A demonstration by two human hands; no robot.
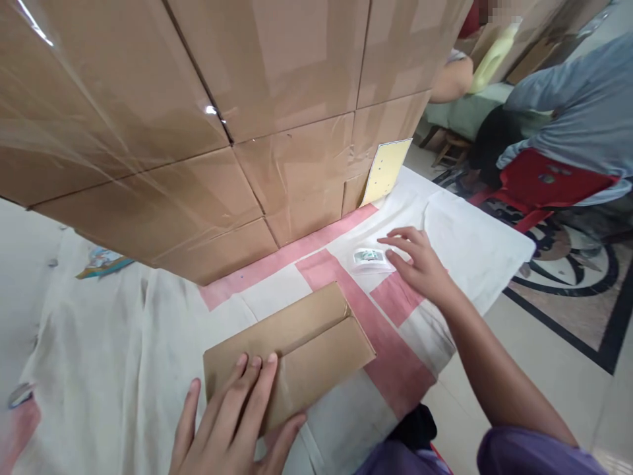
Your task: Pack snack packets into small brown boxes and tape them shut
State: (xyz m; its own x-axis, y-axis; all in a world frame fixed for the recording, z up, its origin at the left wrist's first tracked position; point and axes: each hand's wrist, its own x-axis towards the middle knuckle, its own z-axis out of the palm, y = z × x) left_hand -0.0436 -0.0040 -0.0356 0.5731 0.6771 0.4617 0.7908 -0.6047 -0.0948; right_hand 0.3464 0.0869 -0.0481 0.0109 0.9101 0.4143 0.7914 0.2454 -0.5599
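A closed brown cardboard box (316, 353) lies on the cloth in front of me, its flaps meeting in a seam along the top. My left hand (232, 422) rests on its left end, fingers stretched over the top and the thumb by the near edge. Beyond the box's far right corner sits a small whitish roll of labels (370, 259) with a green print on it. Just to the right of it is my right hand (415, 260), thumb and fingers apart. Whether a fingertip touches the roll cannot be told.
A tall stack of plastic-wrapped cartons (297, 178) stands behind the box. Against its right end leans a yellow card (387, 170). A blue packet (103, 260) lies at the left. At the right, a person in grey (583, 105) sits on a red chair (548, 181); another person's arm (452, 79) shows.
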